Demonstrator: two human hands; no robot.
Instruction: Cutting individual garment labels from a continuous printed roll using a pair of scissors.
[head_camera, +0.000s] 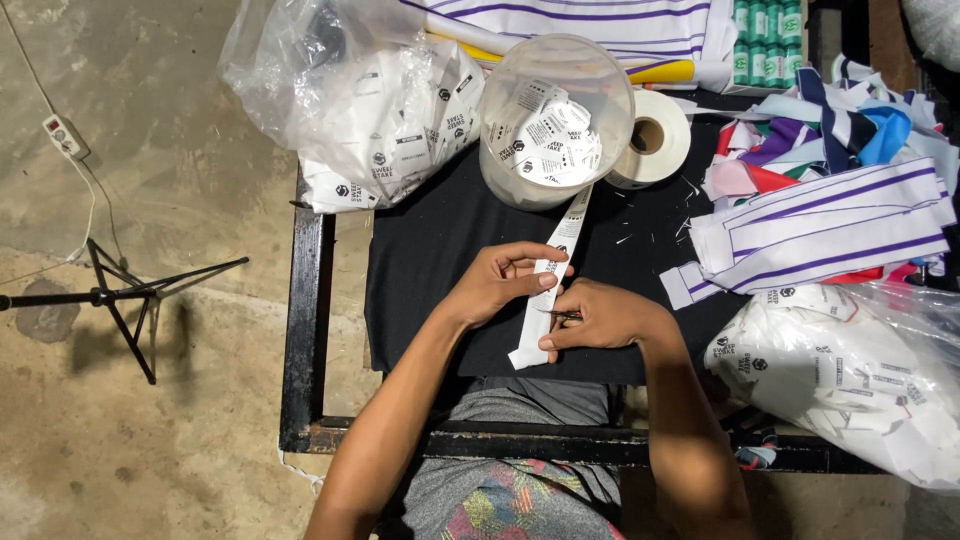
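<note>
The left hand (505, 283) pinched a long white label strip (545, 290) that lay across the black cloth (420, 260), fingers closed on its edge. The right hand (600, 318) was clamped on small snips (565, 316) at the strip. The clear tub (555, 120) already held many cut labels, while much of the strip remained uncut, and a white roll (652, 138) stood beside the tub.

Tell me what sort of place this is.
Probably a small garment workshop. The left hand and right hand work a strip of labels on a black table, beside a tub of cut labels, striped fabric pieces and thread spools.
</note>
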